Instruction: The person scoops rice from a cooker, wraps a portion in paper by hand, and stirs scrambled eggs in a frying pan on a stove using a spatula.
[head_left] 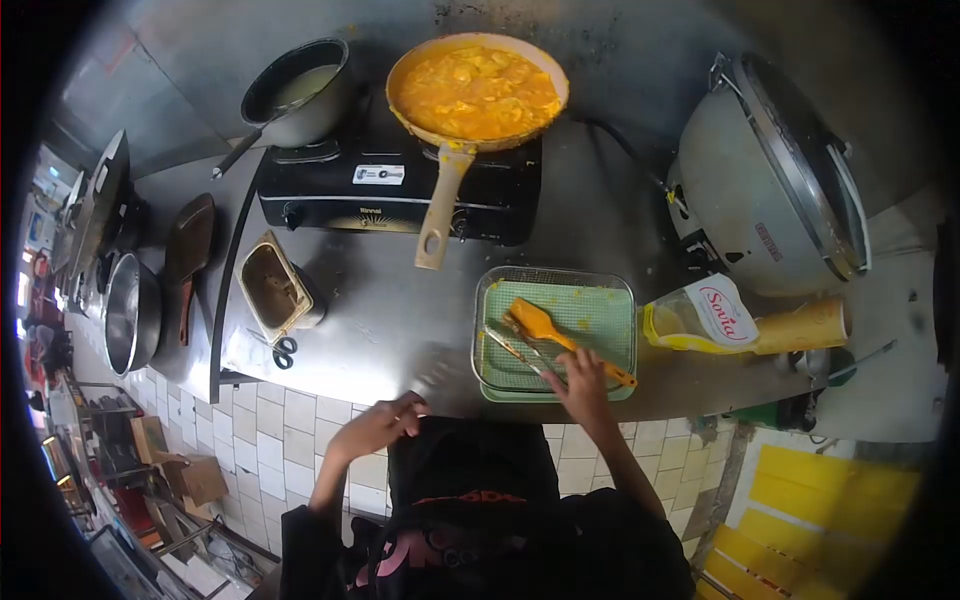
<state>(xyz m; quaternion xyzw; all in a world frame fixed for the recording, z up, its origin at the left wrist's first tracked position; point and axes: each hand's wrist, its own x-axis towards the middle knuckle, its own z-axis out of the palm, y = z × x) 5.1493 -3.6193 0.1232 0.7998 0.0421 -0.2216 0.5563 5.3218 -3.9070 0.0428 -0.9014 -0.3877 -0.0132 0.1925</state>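
My right hand (585,388) is over the near edge of a glass dish with a green base (610,310), its thumb and fingers closed around the end of metal tongs (515,345). Beside the tongs, an orange spatula (535,318) lies across the dish, its handle passing under my fingers. My left hand (378,428) hovers at the counter's front edge, fingers curled, with nothing seen in it. A light-handled frying pan (440,215) filled with an orange, saucy egg-like mixture (480,90) sits on the right burner of the black gas stove (400,205).
A dark saucepan (310,120) stands on the left burner. Left of me are a metal container (275,290), black-handled scissors (285,350), a brown pan (190,240) and a steel bowl (133,315). A large rice cooker (750,190) and a Sovia-labelled package (720,312) stand right.
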